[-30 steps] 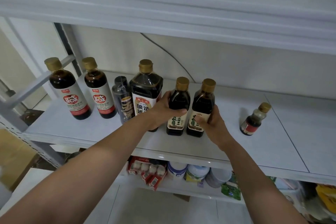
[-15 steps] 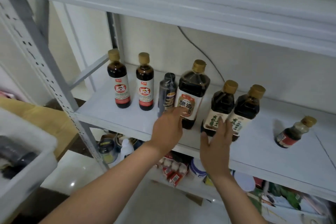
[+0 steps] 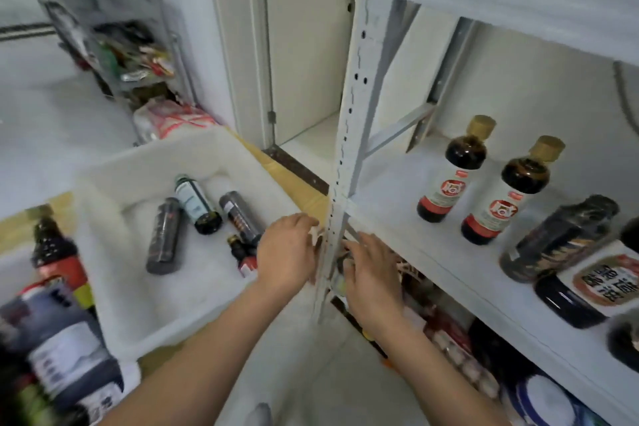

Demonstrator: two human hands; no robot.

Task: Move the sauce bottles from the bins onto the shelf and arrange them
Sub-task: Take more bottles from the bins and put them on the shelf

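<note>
- Bright, flat white light all over, no clear source; only faint shadows inside the white bin [image 3: 103,190].
- Motion blur everywhere, heaviest on the lower-left bottles [image 3: 65,339].
- Wide-angle stretch at the edges; the shelf upright [image 3: 349,114] bows.

A storeroom: metal shelf [image 3: 432,245] stocked with sauce bottles [image 3: 449,176], white bin [image 3: 114,183].

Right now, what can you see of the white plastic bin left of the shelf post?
The white rectangular plastic bin is open-topped, with a rounded rim and smooth walls. It rests on brown cardboard, beside the pale perforated shelf post. Four dark bottles lie on their sides inside. The left hand hovers over its right edge; contact is unclear.
</note>
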